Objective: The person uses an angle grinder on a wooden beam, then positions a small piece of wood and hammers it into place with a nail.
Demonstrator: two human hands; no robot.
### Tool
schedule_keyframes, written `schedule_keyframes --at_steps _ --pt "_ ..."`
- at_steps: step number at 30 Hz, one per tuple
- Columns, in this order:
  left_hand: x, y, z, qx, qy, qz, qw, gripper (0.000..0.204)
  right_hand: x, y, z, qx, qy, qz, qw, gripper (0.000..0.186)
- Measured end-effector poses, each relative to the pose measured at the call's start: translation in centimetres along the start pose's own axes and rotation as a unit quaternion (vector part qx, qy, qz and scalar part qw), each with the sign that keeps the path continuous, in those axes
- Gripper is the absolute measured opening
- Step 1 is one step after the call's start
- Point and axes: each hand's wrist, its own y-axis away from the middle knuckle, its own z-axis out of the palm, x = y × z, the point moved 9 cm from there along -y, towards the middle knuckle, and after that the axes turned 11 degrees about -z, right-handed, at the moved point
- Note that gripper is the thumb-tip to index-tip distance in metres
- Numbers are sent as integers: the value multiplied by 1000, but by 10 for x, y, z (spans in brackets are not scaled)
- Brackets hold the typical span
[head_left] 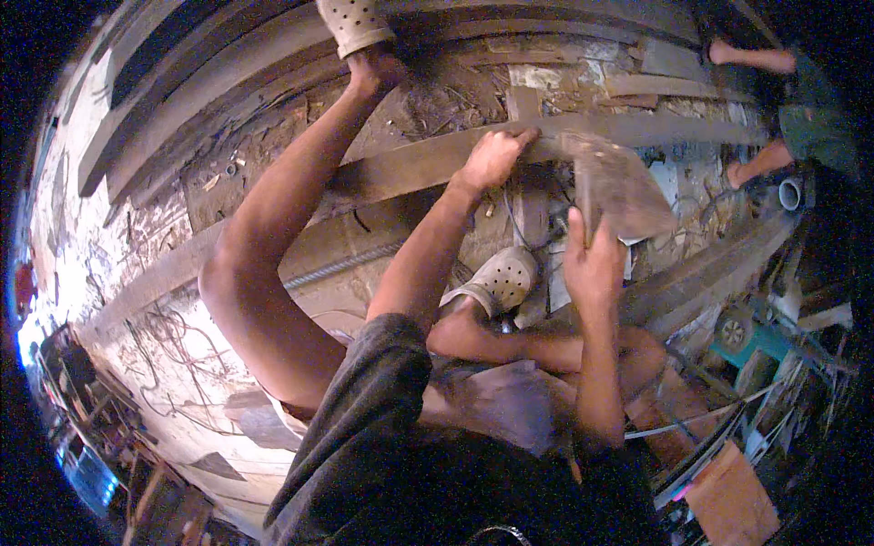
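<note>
A long wooden beam (401, 177) runs across in front of me, between my legs. My left hand (496, 159) is closed over its upper edge, with the thumb and fingers bunched at the top. In my right hand (592, 264), raised on the right, is a tool with a broad, flat, brownish blade (628, 187). Motion smears this blade, so its exact kind cannot be made out. The blade overlaps the beam in view, just right of my left hand; whether they touch cannot be told.
More long planks (218, 100) lie along the far side. A twisted metal rod (350, 257) and loose wires (177, 350) are on the littered ground. Another person's leg (765, 164) shows at right, near a pipe end (789, 193). A teal wheeled object (746, 337) stands lower right.
</note>
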Motion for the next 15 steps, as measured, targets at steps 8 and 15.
schedule_keyframes --at_steps 8,15 --pt "3 2 1 -3 -18 7 1000 43 -19 13 -42 210 -124 -46 969 51" --pt "0 5 1 -38 -4 -36 999 41 -14 11 -30 148 -14 -48 988 46"
